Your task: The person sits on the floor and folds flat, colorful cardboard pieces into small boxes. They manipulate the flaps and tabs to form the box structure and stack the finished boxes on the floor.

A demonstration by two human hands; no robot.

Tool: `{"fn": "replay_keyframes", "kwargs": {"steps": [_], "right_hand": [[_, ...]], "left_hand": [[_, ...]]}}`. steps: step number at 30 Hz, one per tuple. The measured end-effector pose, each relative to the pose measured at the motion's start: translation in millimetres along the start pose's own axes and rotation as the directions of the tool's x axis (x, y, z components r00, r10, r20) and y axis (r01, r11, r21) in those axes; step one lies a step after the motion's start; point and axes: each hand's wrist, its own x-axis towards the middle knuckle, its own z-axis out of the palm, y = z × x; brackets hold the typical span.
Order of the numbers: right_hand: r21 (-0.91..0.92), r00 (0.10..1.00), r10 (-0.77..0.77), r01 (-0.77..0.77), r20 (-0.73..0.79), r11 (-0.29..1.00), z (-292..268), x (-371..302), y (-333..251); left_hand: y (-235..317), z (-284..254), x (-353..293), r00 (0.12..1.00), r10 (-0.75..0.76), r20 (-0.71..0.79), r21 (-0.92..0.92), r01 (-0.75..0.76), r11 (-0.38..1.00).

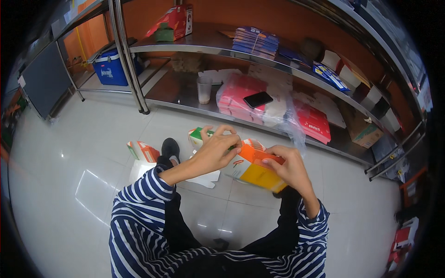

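Observation:
A cardboard carton (pixel 260 175), yellow and grey outside with bright orange inner flaps, is held up in front of me above my knees. My left hand (pixel 214 152) has its fingertips closed at the carton's upper left edge, by the orange flaps. On the carton's right side, my right hand (pixel 292 169) pinches the upper edge, its thumb against an orange flap. Past my left hand, partly hidden by it, lies a green and white carton (pixel 196 136) on the floor. A red-orange and white carton (pixel 147 153) rests left of my shoe (pixel 170 148).
Ahead stands a metal shelf rack (pixel 204 109). Its lower shelf holds a plastic cup (pixel 203 91), a phone (pixel 258 99) on plastic-wrapped pink-red stacks (pixel 236 95), and red packets (pixel 311 121). Higher up are blue bundles (pixel 255 41). A blue cooler box (pixel 110 69) stands left.

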Motion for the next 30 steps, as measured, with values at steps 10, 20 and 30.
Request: {"fn": "replay_keyframes", "kwargs": {"steps": [10, 20, 30], "right_hand": [[-0.474, 0.8, -0.567, 0.429, -0.195, 0.769, 20.7, 1.6, 2.4], [-0.437, 0.692, -0.715, 0.613, -0.106, 0.658, 36.2, 5.8, 4.1], [-0.423, 0.746, -0.657, 0.564, -0.109, 0.71, 49.0, 4.1, 8.3]], "left_hand": [[-0.9, -10.1, -1.4, 1.0, -0.009, -0.011, 0.055, 0.01, 0.998], [7.3, -8.4, -3.5, 0.982, 0.167, 0.088, 0.195, -0.182, 0.964], [2.9, 3.2, -3.4, 0.971, 0.202, 0.129, 0.204, -0.225, 0.953]]}}
